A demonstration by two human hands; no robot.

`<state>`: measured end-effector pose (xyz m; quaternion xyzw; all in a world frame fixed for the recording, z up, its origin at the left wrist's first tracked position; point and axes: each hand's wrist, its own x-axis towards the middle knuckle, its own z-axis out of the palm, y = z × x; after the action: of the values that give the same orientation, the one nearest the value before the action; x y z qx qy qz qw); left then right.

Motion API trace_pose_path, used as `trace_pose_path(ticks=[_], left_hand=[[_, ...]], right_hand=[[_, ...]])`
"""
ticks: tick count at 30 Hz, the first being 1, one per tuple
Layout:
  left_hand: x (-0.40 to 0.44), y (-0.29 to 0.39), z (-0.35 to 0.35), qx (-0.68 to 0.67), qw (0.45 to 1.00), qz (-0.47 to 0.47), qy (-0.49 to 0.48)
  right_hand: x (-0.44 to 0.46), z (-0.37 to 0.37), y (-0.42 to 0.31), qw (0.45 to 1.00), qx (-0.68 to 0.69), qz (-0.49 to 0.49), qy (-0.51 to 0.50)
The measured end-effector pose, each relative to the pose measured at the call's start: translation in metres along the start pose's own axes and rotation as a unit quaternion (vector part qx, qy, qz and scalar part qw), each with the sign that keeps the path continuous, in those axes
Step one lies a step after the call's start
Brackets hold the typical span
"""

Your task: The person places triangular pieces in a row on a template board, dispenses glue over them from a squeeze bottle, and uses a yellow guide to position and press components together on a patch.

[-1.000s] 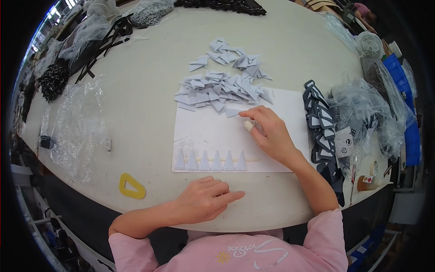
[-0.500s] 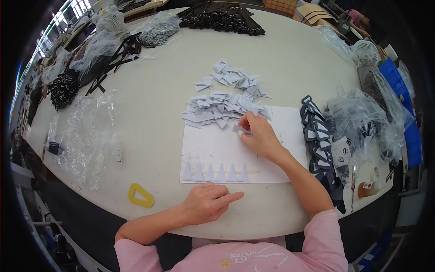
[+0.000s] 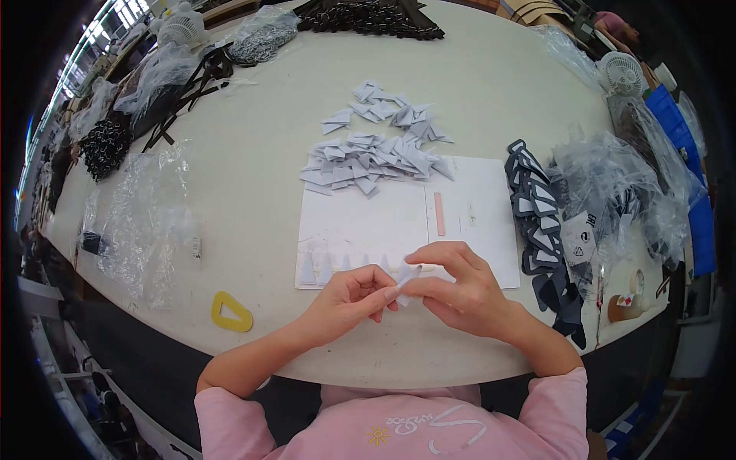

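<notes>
A small white tapered piece is held between my two hands over the front edge of a white board. My left hand pinches its lower left end between thumb and finger, the other fingers curled. From the right, my right hand has thumb and index finger on the same piece. Just beyond my hands, a row of similar narrow white pieces stands along the board's near edge, the right end partly hidden by my fingers. A loose pile of white pieces covers the board's far edge.
A pink strip lies on the board. Dark looped parts with white faces run along its right, beside clear plastic bags. A yellow ring-shaped piece lies front left. Black straps are heaped at the back.
My right hand has come back from near the pile to my left hand, bringing a white piece. My left hand has closed on it. The pink strip now shows, and the view has shifted slightly.
</notes>
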<state>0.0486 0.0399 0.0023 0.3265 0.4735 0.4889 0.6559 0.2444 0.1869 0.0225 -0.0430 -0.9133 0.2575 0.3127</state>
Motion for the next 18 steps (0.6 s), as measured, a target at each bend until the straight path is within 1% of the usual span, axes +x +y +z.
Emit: trace_pose_path(ticks=[2, 3, 5, 8, 11, 12, 14, 15, 17, 18], left_hand=[[-0.001, -0.004, 0.004, 0.089, 0.993, 0.056, 0.048], [0.000, -0.006, 0.006, 0.134, 0.985, 0.084, 0.070], [-0.001, -0.005, 0.009, 0.190, 0.974, 0.105, 0.066], [-0.002, -0.004, 0.016, 0.236, 0.962, 0.129, 0.051], [-0.003, -0.011, 0.019, 0.259, 0.953, 0.147, 0.048], [-0.003, -0.015, 0.019, 0.264, 0.951, 0.152, 0.051], [-0.004, -0.018, 0.021, 0.367, 0.907, 0.198, 0.055], [-0.004, -0.019, 0.022, 0.417, 0.880, 0.220, 0.057], [-0.002, -0.029, 0.020, 0.555, 0.770, 0.311, 0.051], [-0.001, -0.034, 0.019, 0.616, 0.703, 0.352, 0.046]], right_hand=[[-0.002, -0.009, -0.004, 0.990, 0.082, 0.113, 0.015], [-0.006, -0.011, -0.001, 0.980, 0.129, 0.154, 0.014], [-0.013, -0.016, 0.007, 0.946, 0.222, 0.234, 0.014], [-0.019, -0.016, 0.008, 0.893, 0.317, 0.312, -0.072], [-0.024, -0.011, 0.013, 0.835, 0.399, 0.367, -0.094], [-0.025, -0.011, 0.016, 0.831, 0.398, 0.376, -0.099], [-0.026, -0.013, 0.022, 0.822, 0.395, 0.393, -0.112], [-0.025, -0.014, 0.024, 0.837, 0.350, 0.403, -0.120], [-0.023, -0.017, 0.028, 0.860, 0.256, 0.420, -0.134], [-0.024, -0.015, 0.032, 0.875, 0.236, 0.406, -0.122]])
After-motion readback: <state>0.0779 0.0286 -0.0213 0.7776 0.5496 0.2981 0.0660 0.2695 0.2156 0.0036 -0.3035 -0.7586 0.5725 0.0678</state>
